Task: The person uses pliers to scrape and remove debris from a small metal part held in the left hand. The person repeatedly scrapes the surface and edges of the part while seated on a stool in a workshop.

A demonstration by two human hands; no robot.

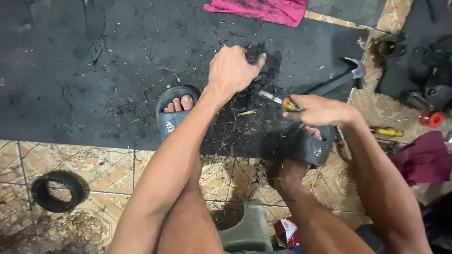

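Seen from above, near the centre of the frame, the person's left hand (231, 70) is closed in a grip on a dark, frayed lump of black rubbery material (263, 66) lying on a black floor mat (94, 70) littered with shavings. Just to its right, the right hand (320, 110) is clenched around a yellow-handled blade tool (278, 100) pointing toward that lump. A black hammer (336, 80) lies at upper right, a pink cloth (263, 9) at the top edge.
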